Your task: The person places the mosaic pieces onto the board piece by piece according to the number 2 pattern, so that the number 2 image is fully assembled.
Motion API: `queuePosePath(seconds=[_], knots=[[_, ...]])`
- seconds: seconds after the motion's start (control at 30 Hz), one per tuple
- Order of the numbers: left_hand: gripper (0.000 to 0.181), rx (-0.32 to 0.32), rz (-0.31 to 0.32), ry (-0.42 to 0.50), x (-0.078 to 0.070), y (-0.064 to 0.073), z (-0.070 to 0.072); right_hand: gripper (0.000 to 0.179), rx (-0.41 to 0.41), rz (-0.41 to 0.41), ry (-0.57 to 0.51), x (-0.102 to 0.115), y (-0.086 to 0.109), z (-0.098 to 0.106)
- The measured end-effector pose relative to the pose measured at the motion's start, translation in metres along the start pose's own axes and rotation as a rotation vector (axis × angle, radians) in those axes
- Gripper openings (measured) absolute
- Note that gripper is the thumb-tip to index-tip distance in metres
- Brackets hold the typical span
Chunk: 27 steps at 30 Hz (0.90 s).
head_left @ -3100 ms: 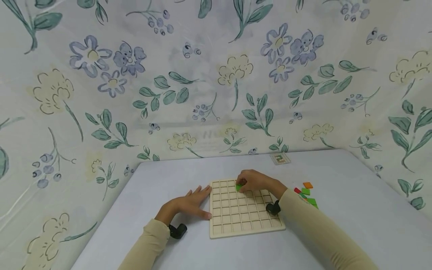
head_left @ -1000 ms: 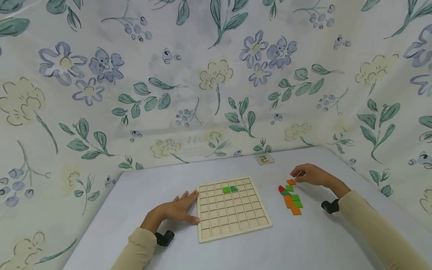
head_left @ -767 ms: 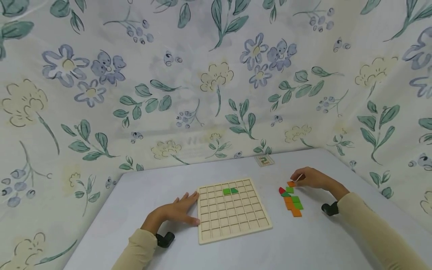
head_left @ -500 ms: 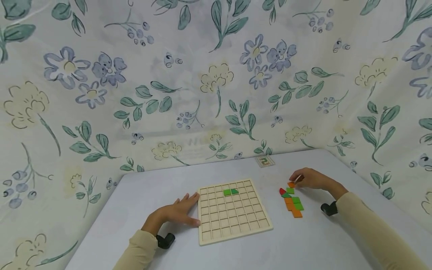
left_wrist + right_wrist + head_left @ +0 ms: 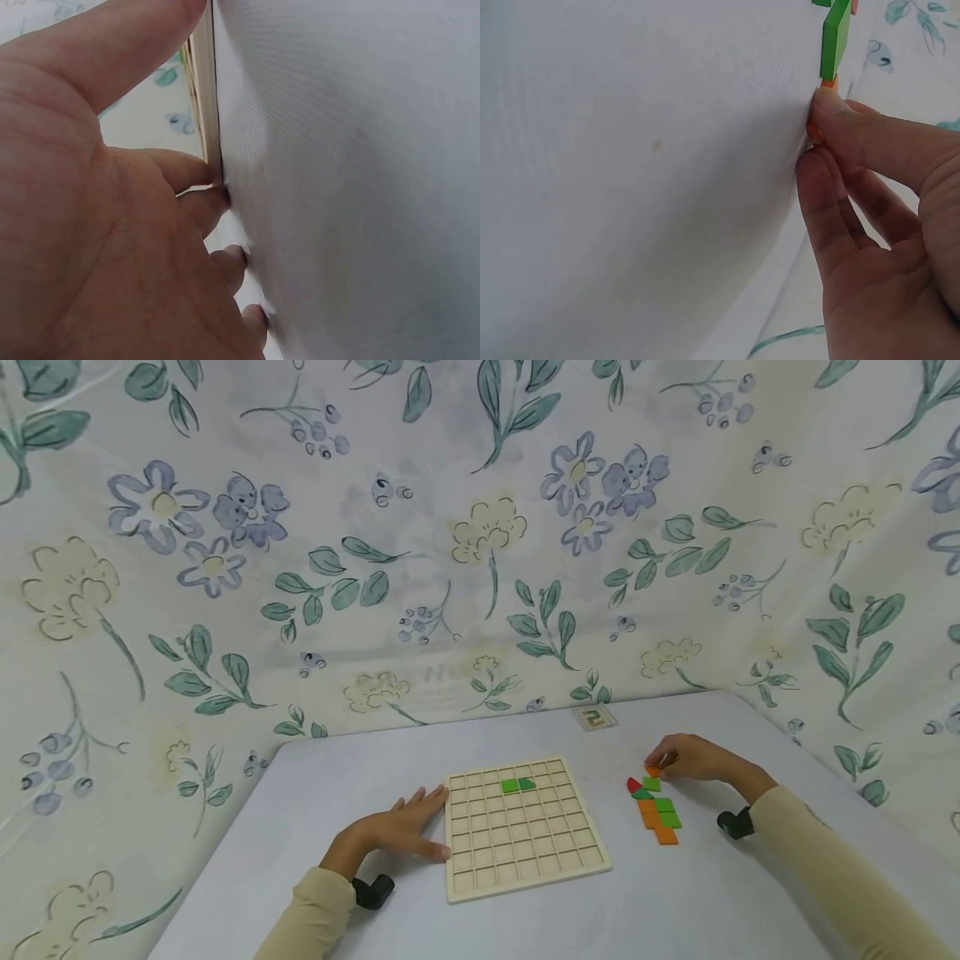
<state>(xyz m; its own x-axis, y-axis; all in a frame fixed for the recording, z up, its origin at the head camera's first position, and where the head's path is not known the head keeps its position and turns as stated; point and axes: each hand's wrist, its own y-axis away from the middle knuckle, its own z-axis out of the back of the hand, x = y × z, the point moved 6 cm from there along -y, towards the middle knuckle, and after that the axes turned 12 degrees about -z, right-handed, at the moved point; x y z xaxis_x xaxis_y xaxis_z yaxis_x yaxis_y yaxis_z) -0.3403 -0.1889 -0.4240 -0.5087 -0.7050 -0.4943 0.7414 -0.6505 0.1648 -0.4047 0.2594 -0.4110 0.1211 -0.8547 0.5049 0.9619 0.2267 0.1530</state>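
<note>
My left hand (image 5: 401,828) lies at the left edge of a pale wooden grid board (image 5: 517,850), fingers spread and straight, thumb and fingertips right at its rim. In the left wrist view the palm faces the board's side edge (image 5: 209,112). On the board a light green square tile (image 5: 510,787) and a dark green rounded tile (image 5: 527,784) sit side by side near the far row. Off to the right, my right hand (image 5: 697,757) pinches an orange tile (image 5: 815,130) between thumb and fingers, low at the table. The fingers partly hide this tile.
Close by the right hand lies a loose group: a green tile (image 5: 652,784), a red tile (image 5: 633,785), a dark green tile (image 5: 642,794), several orange tiles (image 5: 666,836) and green tiles (image 5: 670,819). A patterned card (image 5: 595,717) rests near the table's back edge, before a floral curtain (image 5: 487,602).
The right hand has let go of a green tile on the board, moved right to the loose tiles and taken hold of an orange one. The left hand stays at the board's edge.
</note>
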Motion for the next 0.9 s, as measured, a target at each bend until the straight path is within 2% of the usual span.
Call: queuePosePath(seconds=[0.17, 0.3, 0.63, 0.9], knots=[[0.109, -0.008, 0.008, 0.006, -0.001, -0.0004, 0.0005, 0.023, -0.008, 0.001, 0.017, 0.0013, 0.0012, 0.0005], [0.11, -0.008, 0.006, 0.009, -0.0008, 0.0006, -0.0001, 0.021, -0.007, -0.032, 0.016, -0.0006, 0.0002, -0.0006], [0.11, -0.013, 0.005, 0.005, 0.0017, 0.0003, -0.002, 0.018, -0.006, 0.004, 0.058, -0.0038, -0.0045, -0.0029], [0.111, -0.009, 0.009, -0.003, 0.0043, -0.0019, -0.0025, 0.018, 0.0, -0.017, 0.063, -0.0024, -0.0037, -0.0032]])
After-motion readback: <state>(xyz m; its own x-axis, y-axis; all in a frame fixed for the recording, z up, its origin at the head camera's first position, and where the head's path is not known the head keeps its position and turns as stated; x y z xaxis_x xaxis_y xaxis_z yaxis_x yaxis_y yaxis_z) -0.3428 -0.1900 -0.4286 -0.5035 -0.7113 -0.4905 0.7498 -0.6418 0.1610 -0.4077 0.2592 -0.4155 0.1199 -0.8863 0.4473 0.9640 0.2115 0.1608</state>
